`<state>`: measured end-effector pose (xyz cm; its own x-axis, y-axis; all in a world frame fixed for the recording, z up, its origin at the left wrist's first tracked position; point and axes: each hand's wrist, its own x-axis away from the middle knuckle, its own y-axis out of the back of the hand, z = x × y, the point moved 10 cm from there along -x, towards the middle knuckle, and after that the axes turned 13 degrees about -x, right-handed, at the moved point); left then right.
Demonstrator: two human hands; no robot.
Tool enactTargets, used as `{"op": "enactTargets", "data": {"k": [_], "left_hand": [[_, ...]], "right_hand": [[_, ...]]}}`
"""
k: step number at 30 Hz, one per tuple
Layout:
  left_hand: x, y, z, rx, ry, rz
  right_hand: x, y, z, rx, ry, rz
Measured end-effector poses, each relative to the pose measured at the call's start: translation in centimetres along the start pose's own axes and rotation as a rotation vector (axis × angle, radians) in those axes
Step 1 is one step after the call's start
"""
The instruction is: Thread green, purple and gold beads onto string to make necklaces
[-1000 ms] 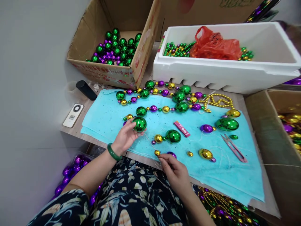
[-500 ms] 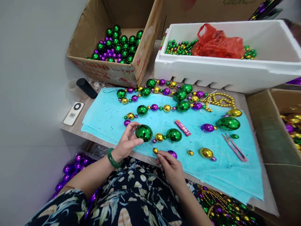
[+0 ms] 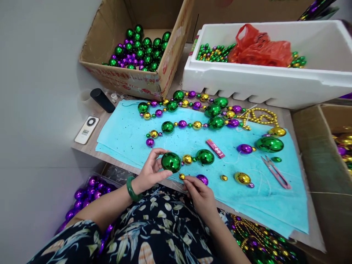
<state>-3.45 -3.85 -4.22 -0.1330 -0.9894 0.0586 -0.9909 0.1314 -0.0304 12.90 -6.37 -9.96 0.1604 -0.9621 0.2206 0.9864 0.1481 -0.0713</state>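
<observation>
My left hand is closed round a large shiny green bead, thumb below and fingers behind. In my right hand a small gold bead is pinched at the fingertips, just under the green one; a thin thread seems to run between them. Beyond the held bead lie a gold bead and another large green bead in a row. A purple bead rests behind my right fingers. A long strand of green, purple and gold beads curves across the blue cloth.
Pink thread snips and a small pink packet lie on the cloth. Behind stand a cardboard box of beads and a white foam box with a red bag. A white phone-like device sits at the left edge.
My left hand has lowered the large green bead slightly, bringing it nearer the small gold bead. My right hand stays almost in place. The whole view has shifted a little.
</observation>
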Motion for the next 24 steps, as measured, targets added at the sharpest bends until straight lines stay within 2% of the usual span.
{"op": "enactTargets", "data": {"k": [3, 5, 10, 15, 24], "left_hand": [[0.8, -1.1, 0.7, -0.001, 0.026, 0.092], [1.1, -1.1, 0.8, -0.032, 0.028, 0.097], [0.6, 0.6, 0.5, -0.139, 0.022, 0.034], [-0.5, 3.1, -0.2, -0.299, -0.019, -0.106], [-0.9, 3.7, -0.6, -0.389, 0.012, -0.153]], "right_hand": [[0.1, -1.0, 0.2, -0.008, -0.036, 0.055], [0.2, -1.8, 0.3, -0.025, -0.07, 0.087], [0.0, -2.5, -0.3, -0.123, -0.142, 0.08], [-0.2, -3.3, -1.1, -0.172, -0.138, 0.093], [-0.3, -4.0, -1.1, -0.196, -0.126, 0.109]]}}
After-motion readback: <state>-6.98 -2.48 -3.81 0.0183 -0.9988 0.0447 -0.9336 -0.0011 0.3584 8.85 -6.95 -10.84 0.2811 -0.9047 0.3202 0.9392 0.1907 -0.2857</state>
